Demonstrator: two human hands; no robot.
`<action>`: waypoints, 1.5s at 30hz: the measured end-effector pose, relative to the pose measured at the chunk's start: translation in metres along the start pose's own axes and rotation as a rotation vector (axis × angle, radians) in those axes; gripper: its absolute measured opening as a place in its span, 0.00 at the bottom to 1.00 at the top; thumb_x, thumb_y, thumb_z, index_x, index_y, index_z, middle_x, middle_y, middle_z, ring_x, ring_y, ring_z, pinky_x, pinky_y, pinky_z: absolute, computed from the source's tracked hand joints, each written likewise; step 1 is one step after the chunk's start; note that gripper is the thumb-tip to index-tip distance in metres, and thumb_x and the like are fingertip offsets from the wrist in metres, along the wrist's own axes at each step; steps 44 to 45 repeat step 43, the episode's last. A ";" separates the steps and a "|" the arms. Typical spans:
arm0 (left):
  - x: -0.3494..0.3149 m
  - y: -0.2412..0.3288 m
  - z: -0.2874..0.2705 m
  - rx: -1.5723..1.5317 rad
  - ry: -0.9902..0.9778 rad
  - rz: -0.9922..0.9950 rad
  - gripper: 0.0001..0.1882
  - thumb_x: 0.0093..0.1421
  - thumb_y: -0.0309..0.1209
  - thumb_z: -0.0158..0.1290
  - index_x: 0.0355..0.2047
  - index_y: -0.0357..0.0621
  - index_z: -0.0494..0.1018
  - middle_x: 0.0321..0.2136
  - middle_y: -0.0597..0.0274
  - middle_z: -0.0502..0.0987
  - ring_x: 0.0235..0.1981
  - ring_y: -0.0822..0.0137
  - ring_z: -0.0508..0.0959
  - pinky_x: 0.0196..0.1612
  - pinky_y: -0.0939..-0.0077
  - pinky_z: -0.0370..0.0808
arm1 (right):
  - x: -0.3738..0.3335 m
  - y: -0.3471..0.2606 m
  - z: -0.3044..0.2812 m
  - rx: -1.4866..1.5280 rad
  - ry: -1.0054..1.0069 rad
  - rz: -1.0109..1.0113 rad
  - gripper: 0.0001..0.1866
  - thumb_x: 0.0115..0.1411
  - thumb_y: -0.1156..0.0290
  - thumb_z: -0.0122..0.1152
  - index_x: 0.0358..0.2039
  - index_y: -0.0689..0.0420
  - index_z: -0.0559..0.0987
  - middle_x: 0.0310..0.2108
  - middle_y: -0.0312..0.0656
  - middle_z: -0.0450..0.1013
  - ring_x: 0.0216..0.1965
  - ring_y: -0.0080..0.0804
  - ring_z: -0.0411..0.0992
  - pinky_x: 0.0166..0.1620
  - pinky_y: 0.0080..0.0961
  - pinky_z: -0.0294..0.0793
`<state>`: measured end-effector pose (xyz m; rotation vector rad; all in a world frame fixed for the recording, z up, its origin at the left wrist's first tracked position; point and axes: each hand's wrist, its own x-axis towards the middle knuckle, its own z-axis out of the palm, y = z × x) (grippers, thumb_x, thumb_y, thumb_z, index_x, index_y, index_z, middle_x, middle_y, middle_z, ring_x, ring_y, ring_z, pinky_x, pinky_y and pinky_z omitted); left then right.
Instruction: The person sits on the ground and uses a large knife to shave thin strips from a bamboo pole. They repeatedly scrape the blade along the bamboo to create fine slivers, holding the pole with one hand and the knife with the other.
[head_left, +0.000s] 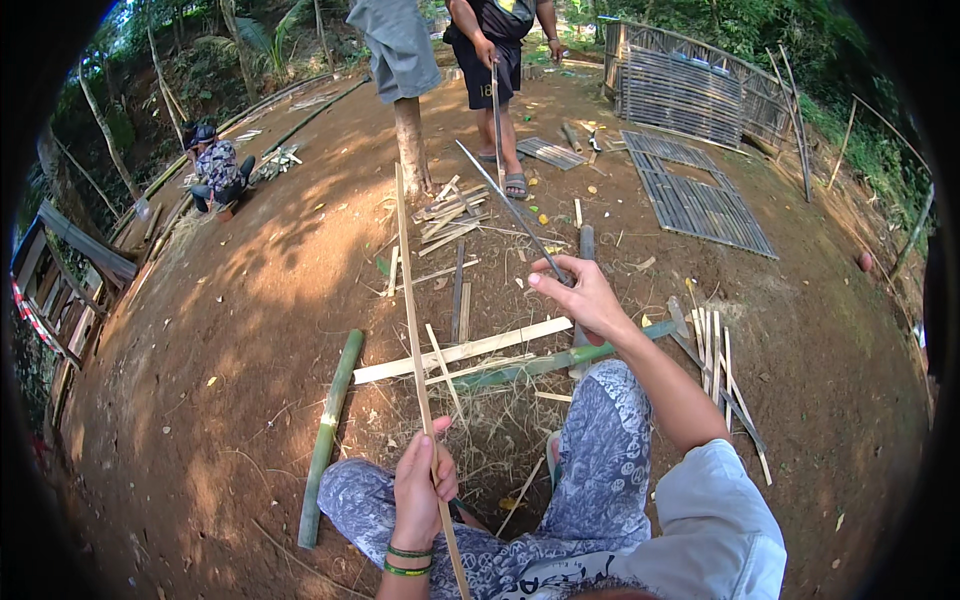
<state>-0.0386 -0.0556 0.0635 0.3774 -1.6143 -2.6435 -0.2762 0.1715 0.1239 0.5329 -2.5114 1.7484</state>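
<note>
My left hand (418, 475), with green bands at the wrist, is closed around a long, thin bamboo strip (412, 310). The strip stands nearly upright in front of me, its lower end running past my lap. In my right hand (590, 300), raised at the right, is a long knife (508, 205); its narrow dark blade points up and to the left, apart from the strip. My fingers hide the handle. Below the hands, a wide pale bamboo slat (465, 350) lies by a green bamboo pole (520, 370), among shavings.
Another green bamboo piece (328, 430) lies left of my knee. Several thin strips (715, 350) lie at the right, more slats (450, 215) beside a post (408, 140). A person (497, 50) stands ahead holding a strip; another (217, 165) crouches far left. Bamboo panels (700, 195) lie far right.
</note>
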 end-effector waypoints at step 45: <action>-0.009 0.006 0.004 -0.297 -0.333 0.003 0.35 0.70 0.62 0.22 0.61 0.49 0.58 0.26 0.73 0.57 0.14 0.82 0.50 0.17 0.87 0.50 | -0.084 -0.004 0.080 -0.531 -0.264 -0.739 0.35 0.53 0.34 0.60 0.46 0.53 0.81 0.27 0.44 0.80 0.25 0.42 0.79 0.27 0.39 0.74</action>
